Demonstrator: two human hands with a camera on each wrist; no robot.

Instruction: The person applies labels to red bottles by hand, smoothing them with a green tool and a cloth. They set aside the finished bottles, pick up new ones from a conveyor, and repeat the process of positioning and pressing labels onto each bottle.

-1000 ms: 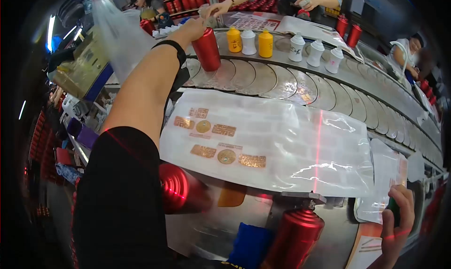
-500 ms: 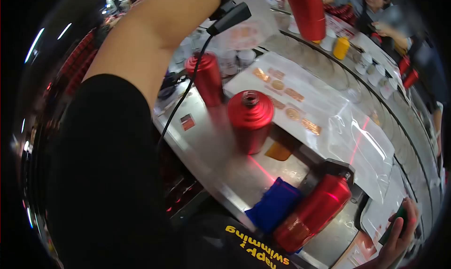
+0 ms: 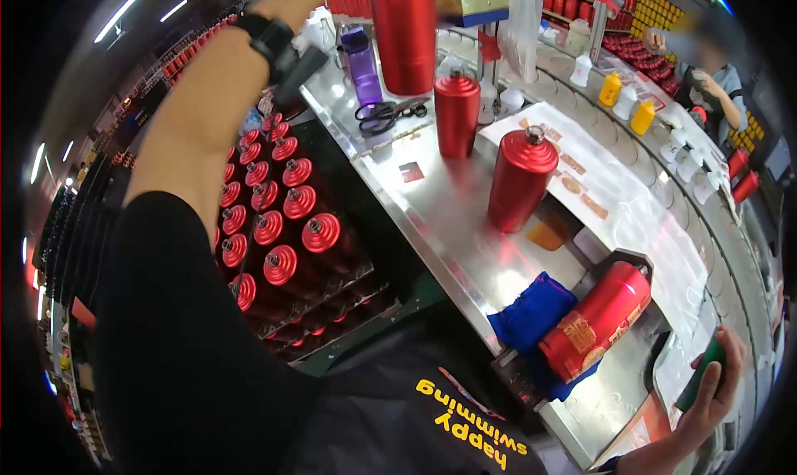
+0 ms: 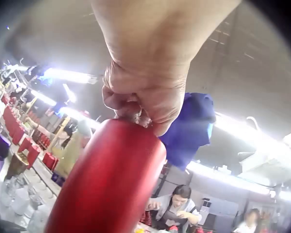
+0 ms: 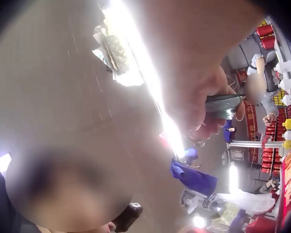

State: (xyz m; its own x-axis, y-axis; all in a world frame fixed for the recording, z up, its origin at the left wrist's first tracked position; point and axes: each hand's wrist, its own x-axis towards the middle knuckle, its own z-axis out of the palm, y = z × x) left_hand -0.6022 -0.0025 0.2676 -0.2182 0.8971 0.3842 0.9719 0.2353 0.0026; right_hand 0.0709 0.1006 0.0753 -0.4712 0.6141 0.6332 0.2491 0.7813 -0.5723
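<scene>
Moved left to above or on the steel bench point(image 3: 378, 170), near a purple bottle point(image 3: 363, 70): tall red metal bottle point(image 3: 404, 42), neck pinched in left hand's point(image 4: 148, 80) curled fingers, base cut off at wrist view. Gripped by right hand's point(image 3: 714, 385) curled fingers: green object point(image 3: 700, 375), partly hidden.

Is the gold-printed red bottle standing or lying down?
On its side: the bottle shows its printed flank, neck at a bracket, base by the blue cloth.

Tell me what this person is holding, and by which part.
The left hand pinches a red bottle by its neck, at the top. The right hand holds a green object between thumb and fingers; which part of it, I cannot tell.
</scene>
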